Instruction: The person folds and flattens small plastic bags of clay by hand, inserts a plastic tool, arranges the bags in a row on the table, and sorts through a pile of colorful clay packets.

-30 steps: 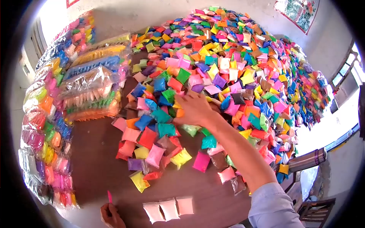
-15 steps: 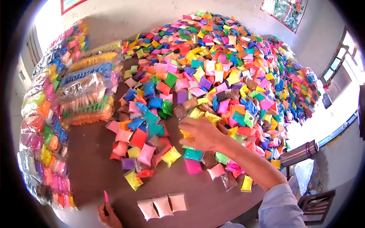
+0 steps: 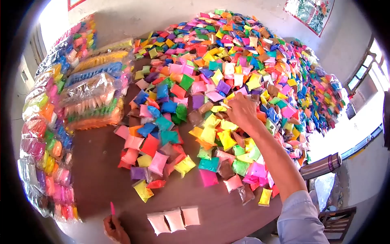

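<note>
My right hand (image 3: 243, 110) reaches into the big heap of small coloured packets (image 3: 256, 53), its fingers bent down on the packets; what they hold, if anything, is hidden. Beside its fingertips lies a yellow packet (image 3: 218, 108). At the bottom left, my left hand (image 3: 115, 229) is closed on a thin pink object (image 3: 112, 208) that sticks up from the fingers. Three pale pink packets (image 3: 174, 220) lie in a row on the brown table (image 3: 97, 171), to the right of my left hand.
Large clear bags of sorted packets (image 3: 92, 85) stand at the left, with more bags (image 3: 34, 148) along the left edge. A smaller group of loose packets (image 3: 150, 145) lies mid-table. A metal flask (image 3: 321, 166) and a wooden chair (image 3: 338, 221) are at the right.
My right hand first drew packets toward me, opening a gap in the heap, then moved back up and right into it. Yellow and green packets now lie nearer. My left hand stays low.
</note>
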Motion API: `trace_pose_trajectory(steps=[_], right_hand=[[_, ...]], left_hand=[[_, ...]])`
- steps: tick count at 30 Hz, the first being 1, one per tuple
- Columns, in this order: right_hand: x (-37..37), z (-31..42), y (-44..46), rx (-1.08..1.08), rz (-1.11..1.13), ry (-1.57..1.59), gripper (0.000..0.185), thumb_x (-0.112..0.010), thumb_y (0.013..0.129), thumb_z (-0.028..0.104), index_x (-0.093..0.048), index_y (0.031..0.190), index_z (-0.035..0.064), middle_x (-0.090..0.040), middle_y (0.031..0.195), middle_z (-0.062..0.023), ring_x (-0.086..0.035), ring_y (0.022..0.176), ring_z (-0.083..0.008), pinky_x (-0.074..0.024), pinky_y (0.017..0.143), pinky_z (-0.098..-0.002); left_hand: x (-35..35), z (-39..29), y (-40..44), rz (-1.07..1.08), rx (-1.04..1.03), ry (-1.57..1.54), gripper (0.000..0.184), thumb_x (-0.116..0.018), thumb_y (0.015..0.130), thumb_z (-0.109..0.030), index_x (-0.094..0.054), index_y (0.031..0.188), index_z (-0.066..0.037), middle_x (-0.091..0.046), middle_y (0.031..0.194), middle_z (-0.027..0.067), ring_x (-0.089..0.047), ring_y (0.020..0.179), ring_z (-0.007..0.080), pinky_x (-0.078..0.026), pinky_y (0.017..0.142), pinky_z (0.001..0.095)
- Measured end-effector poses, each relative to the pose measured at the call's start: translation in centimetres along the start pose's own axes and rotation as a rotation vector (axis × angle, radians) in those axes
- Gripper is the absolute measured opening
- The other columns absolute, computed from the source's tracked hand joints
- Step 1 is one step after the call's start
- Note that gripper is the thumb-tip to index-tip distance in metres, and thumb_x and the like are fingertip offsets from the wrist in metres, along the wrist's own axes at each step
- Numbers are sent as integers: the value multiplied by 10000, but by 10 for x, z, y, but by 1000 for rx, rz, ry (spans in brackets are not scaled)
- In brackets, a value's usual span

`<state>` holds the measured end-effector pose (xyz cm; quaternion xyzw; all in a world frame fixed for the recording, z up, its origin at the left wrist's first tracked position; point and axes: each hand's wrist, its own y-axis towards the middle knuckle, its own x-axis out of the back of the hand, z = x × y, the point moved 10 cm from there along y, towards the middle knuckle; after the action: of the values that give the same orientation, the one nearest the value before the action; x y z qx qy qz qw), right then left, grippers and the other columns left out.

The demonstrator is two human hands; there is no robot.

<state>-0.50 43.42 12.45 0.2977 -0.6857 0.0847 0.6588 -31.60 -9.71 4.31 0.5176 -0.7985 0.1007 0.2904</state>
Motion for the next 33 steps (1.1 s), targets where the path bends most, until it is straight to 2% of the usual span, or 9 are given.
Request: trace_pose_trajectory(steps=[4,8,10,12,14,18,25,30,33], right_hand=[[41,-17,-20,-93,-215,272,220,-708,877,262,-785,1004,100,-692,1069,-84,-685,947,-312,-536,774,-448],[81,-29,-57,-206,-246,575,201,-685,896,237,-748,950,54,-719,875,-122,-696,820,-319,-536,729,-425],[83,-23,-83,-194,-168,802,228,-685,919,249,-741,965,33,-708,794,-127,-696,713,-269,-522,656,-382],[75,-9,-118,-227,-110,1158,247,-677,951,220,-729,953,-21,-663,703,-48,-607,649,-95,-458,577,-284],[59,1,-159,-248,-114,1130,241,-663,971,207,-720,921,-22,-653,729,-7,-565,670,-43,-423,572,-240],[24,54,-256,-546,123,1590,157,-663,967,142,-711,903,7,-591,739,55,-500,678,-18,-376,571,-207],[-11,104,-362,-554,188,1596,207,-618,998,164,-718,903,9,-608,717,41,-510,625,-15,-377,541,-196],[-2,116,-371,-424,99,1560,210,-617,1016,157,-713,940,-14,-618,733,37,-520,662,-21,-403,566,-205],[-4,115,-374,-440,68,1654,196,-624,1013,156,-717,970,-11,-623,742,32,-531,674,-24,-417,583,-205]], left_hand=[[2,13,2,-6,-106,-30,272,-580,1062,-227,-729,1219,-64,-704,1034,108,-636,942,227,-525,865,364],[-2,17,-1,42,-52,-41,322,-600,1049,-195,-681,1360,-179,-693,1079,142,-637,959,240,-520,877,370],[6,40,1,-167,-112,83,164,-635,1001,-161,-654,973,-1,-587,786,48,-543,727,130,-453,638,302],[5,46,4,-183,-152,102,132,-645,982,-128,-665,962,1,-609,790,58,-554,716,133,-464,633,309],[8,44,2,-170,-146,67,97,-659,960,-91,-681,957,3,-633,796,73,-572,711,143,-480,636,314],[8,16,-4,-166,-180,113,105,-661,957,-72,-703,1018,3,-660,845,84,-599,741,153,-506,668,318],[-1,-14,-27,-119,-320,300,78,-711,905,-103,-712,973,-66,-680,897,100,-657,761,286,-538,682,389],[9,-27,-55,-173,-463,320,59,-702,907,-97,-686,955,-66,-680,923,82,-643,803,269,-515,688,389],[19,-28,-85,-74,-295,130,91,-715,890,-104,-703,963,-51,-697,901,84,-655,793,248,-534,718,381]])
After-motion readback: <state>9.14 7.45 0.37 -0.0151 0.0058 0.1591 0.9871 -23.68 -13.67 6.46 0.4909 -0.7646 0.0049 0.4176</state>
